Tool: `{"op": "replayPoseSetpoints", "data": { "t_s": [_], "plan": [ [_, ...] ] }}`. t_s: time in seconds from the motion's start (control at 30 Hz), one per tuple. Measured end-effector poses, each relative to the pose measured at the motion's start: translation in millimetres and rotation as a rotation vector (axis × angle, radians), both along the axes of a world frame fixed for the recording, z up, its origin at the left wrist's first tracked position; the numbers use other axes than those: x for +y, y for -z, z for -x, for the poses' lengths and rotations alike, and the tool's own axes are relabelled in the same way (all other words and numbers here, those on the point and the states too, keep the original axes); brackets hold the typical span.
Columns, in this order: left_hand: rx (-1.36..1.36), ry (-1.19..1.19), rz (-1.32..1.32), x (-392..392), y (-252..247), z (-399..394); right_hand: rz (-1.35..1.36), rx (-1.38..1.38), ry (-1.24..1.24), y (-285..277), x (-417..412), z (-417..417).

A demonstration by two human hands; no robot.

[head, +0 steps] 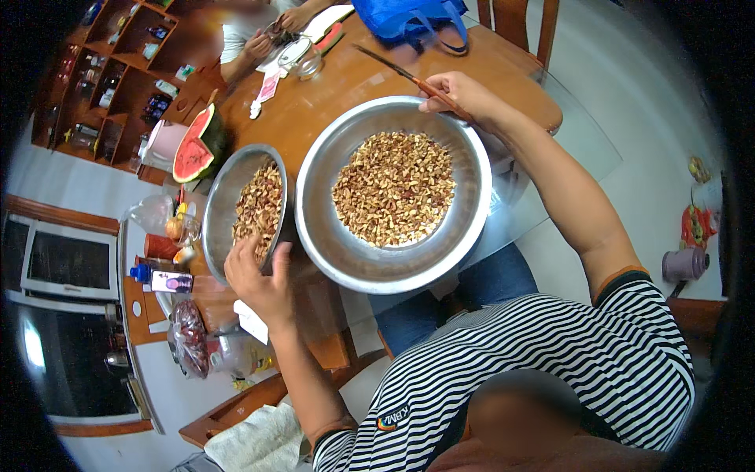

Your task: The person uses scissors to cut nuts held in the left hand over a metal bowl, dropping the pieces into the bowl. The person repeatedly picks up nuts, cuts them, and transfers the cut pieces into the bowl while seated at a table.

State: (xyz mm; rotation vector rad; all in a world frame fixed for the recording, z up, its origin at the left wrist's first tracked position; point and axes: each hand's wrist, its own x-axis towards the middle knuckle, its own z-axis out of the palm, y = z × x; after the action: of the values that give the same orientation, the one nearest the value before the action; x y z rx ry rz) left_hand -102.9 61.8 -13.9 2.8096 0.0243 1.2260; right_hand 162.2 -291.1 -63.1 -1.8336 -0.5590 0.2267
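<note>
In my right hand (451, 97) is a slim tool with a reddish-brown wooden handle (443, 98) and a dark, thin far end; its exact kind cannot be told. That hand is over the far right rim of a large stainless steel basin (318, 248), which holds chopped nuts (395, 189). To the left, a smaller metal bowl (219, 206) holds larger nut pieces (259, 206) and appears tilted. My left hand (259, 277) is at its near rim, fingers spread, the fingertips over the nuts. Whether it grips the rim or any nuts cannot be told.
A cut watermelon (194, 147), pink container (165, 141), blue-capped bottle (141, 272), phone (171, 282) and bagged dark red food (190, 339) lie left. Across the wooden table (330, 88) are a glass jar (309, 66), a blue bag (407, 20) and another person's hands (277, 32).
</note>
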Motion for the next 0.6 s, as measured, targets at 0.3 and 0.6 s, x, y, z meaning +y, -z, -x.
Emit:
{"op": "replayPoseSetpoints", "data": {
  "t_s": [0.3, 0.6],
  "plan": [
    [-0.464, -0.129, -0.007, 70.1, 18.7, -18.9, -0.023, -0.045, 0.004, 7.0, -0.3, -8.1],
    [-0.83, -0.441, -0.1, 167.8, -42.1, 88.9, -0.028, -0.06, -0.02, -2.8, -0.6, 2.0]
  ]
}}
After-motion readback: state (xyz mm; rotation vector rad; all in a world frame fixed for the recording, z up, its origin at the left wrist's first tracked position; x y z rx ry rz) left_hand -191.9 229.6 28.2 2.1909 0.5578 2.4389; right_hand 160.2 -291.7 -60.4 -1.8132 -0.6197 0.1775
